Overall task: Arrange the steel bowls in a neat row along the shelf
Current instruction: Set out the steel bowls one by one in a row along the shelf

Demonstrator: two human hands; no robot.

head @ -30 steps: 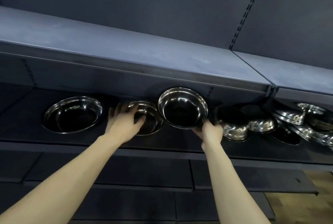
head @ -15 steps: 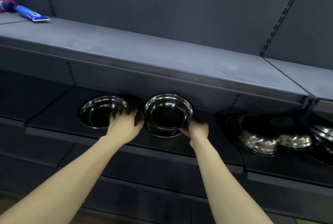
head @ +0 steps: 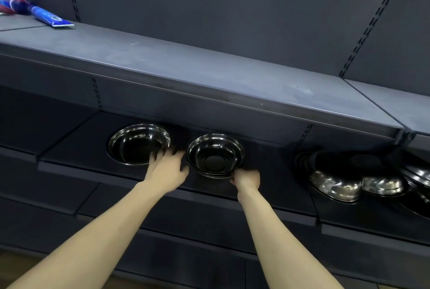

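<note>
On the dark lower shelf (head: 270, 167), one steel bowl (head: 139, 143) sits upright at the left. Just to its right is a second steel bowl (head: 215, 155), also upright, and another rim shows right beneath it, as if nested. My right hand (head: 246, 178) grips this bowl's near right rim, fingers curled under it. My left hand (head: 166, 170) lies spread between the two bowls. Its fingertips touch the left bowl's near rim and its thumb reaches toward the second bowl.
Several more steel bowls (head: 335, 186) lie overturned and overlapping at the shelf's right end. The grey upper shelf (head: 209, 74) overhangs the bowls closely. Blue and red packets (head: 50, 17) lie at its far left. Lower shelf fronts run below my arms.
My right hand has brought its bowl down from a tilted, raised hold to sit level over the bowl beside my left hand. The view has swung left.
</note>
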